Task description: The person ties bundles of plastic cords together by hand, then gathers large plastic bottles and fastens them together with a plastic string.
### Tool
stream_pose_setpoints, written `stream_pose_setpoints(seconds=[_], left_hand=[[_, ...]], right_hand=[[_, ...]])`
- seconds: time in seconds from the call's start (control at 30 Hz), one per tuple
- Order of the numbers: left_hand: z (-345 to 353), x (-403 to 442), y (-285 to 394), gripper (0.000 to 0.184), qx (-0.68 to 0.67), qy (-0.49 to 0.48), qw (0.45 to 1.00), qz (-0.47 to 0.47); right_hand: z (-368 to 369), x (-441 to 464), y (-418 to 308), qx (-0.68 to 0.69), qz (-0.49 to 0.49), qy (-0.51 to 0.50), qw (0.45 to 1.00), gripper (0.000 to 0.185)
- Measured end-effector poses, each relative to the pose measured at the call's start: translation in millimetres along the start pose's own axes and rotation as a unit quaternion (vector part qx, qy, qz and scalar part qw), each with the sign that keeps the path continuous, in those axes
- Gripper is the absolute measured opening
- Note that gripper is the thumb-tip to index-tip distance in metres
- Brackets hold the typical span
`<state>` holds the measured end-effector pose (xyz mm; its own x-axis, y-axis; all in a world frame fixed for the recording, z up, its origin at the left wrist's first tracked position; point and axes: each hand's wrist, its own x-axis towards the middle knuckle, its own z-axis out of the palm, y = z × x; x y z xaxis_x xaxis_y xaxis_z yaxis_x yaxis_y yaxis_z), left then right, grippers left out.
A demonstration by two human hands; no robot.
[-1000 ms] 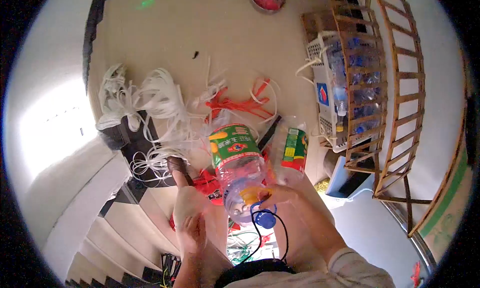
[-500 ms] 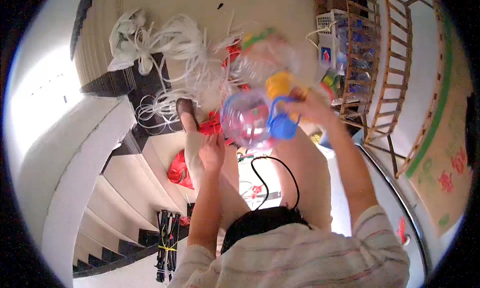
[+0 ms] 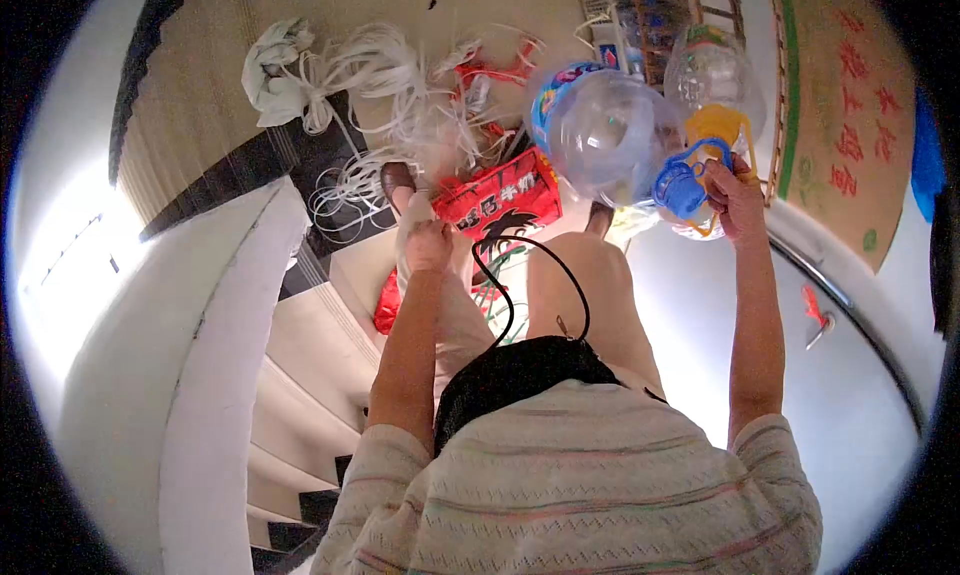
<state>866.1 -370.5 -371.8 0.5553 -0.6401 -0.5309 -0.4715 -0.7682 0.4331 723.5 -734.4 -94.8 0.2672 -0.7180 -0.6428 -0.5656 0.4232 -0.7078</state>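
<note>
My right hand [image 3: 735, 200] is closed on the handles of large clear plastic bottles, out to my right. One bottle [image 3: 615, 140] has a blue cap and blue handle, and its round body points left. A yellow cap and handle [image 3: 715, 125] belong to another clear bottle [image 3: 705, 75] behind it. My left hand [image 3: 430, 245] is closed beside my knee, at the near left corner of a red bag [image 3: 505, 200] with black and white print. The fingertips are partly hidden, but they appear to grip the bag's edge.
White plastic strapping [image 3: 385, 70] lies in loose coils on the floor, with a white bundle [image 3: 275, 70] beside it. Stairs [image 3: 310, 355] descend on the left behind a low white wall [image 3: 220, 315]. A large printed cardboard sheet [image 3: 840, 115] and a metal rail [image 3: 820, 275] are on the right.
My right hand has swung right and outward with the bottles, uncovering the red bag's printed side. My left hand stays near the bag's edge. The view has shifted to the right.
</note>
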Motion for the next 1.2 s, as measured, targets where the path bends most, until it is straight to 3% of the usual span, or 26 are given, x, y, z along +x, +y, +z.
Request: stream_pose_setpoints(seconds=[0.07, 0.17, 0.3, 0.37, 0.5, 0.67, 0.8, 0.87, 0.97, 1.03, 1.13, 1.2], left_hand=[[-1.6, -8.9, 5.7, 0.020, 0.014, -0.055, 0.998, -0.006], [38.7, -15.2, -9.1, 0.019, 0.054, -0.011, 0.996, 0.075], [42.3, -23.2, 1.2, 0.019, 0.089, -0.025, 0.993, 0.067], [52.4, -25.2, 7.1, 0.019, 0.179, -0.023, 0.979, 0.095], [75.3, -46.4, 37.1, 0.019, 0.219, -0.027, 0.960, 0.174], [126.4, -77.9, 48.5, 0.017, 0.243, -0.134, 0.940, 0.197], [151.2, -112.6, 92.7, 0.016, 0.250, -0.178, 0.942, 0.132], [175.0, -116.6, 108.1, 0.017, 0.192, -0.178, 0.953, 0.152], [189.9, -170.3, 254.7, 0.022, 0.181, -0.179, 0.952, 0.170], [224.2, -166.4, 286.6, 0.030, 0.232, -0.248, 0.930, 0.142], [255.1, -189.8, 365.6, 0.032, 0.125, -0.218, 0.913, 0.321], [270.0, -216.8, 425.2, 0.036, 0.142, -0.254, 0.893, 0.342]], right_hand=[[-15.9, -23.6, 7.3, 0.006, 0.027, 0.031, 0.999, 0.010], [-59.4, -58.4, 44.1, 0.019, 0.050, 0.093, 0.994, 0.012], [-112.7, -110.6, 111.7, 0.093, 0.093, 0.190, 0.973, 0.015], [-145.7, -137.1, 156.3, 0.122, 0.122, 0.212, 0.962, 0.015], [-216.3, -213.3, 260.0, 0.200, 0.159, 0.244, 0.936, 0.012], [-287.2, -306.1, 427.3, 0.366, 0.176, 0.234, 0.883, 0.009], [-317.4, -378.9, 570.4, 0.453, 0.229, 0.297, 0.809, 0.016], [-324.8, -412.8, 627.2, 0.460, 0.257, 0.345, 0.777, 0.018], [-337.1, -456.8, 707.4, 0.496, 0.304, 0.406, 0.705, 0.025], [-335.9, -491.7, 751.6, 0.517, 0.342, 0.458, 0.637, 0.028], [-316.6, -554.1, 803.1, 0.567, 0.324, 0.514, 0.556, 0.030], [-291.3, -601.0, 821.4, 0.600, 0.320, 0.551, 0.484, 0.032]])
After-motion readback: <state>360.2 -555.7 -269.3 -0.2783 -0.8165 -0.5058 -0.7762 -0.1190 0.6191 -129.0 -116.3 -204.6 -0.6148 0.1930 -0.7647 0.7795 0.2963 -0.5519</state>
